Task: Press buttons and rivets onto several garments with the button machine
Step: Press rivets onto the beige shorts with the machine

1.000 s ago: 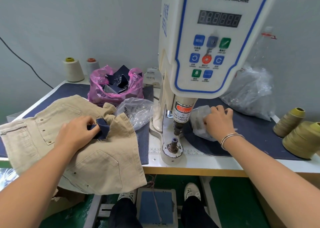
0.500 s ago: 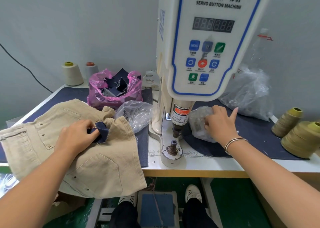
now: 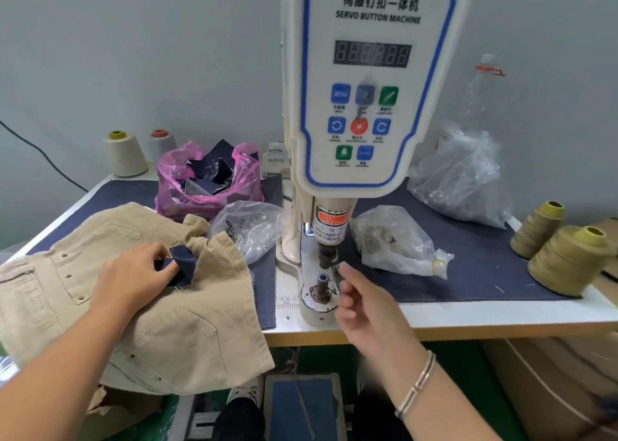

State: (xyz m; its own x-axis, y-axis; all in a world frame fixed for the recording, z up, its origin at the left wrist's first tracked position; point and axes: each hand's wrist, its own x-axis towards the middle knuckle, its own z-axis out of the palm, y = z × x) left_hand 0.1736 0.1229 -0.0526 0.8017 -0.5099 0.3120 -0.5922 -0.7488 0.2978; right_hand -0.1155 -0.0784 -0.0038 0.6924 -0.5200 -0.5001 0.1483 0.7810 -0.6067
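Note:
The white servo button machine point(image 3: 378, 89) stands at the middle of the table, its upper punch point(image 3: 326, 256) raised above the lower die point(image 3: 322, 285). Beige shorts point(image 3: 187, 333) lie to the left and hang over the front edge. My left hand point(image 3: 130, 276) rests on them and pinches a small navy fabric patch point(image 3: 184, 263). Just right of the lower die is my right hand point(image 3: 364, 306), fingers curled together with the fingertips beside the die. Whether they pinch a small piece is hidden. A clear bag of metal pieces point(image 3: 394, 243) lies behind it.
A second clear bag point(image 3: 250, 226) and a pink bag of navy scraps point(image 3: 207, 186) sit left of the machine, a large clear bag point(image 3: 461, 179) at the back right. Olive thread cones point(image 3: 568, 260) stand at the right edge. A foot pedal point(image 3: 301, 407) is under the table.
My right hand has left the clear bag of metal pieces and come forward and left to the lower die. My left hand still holds the navy patch on the shorts.

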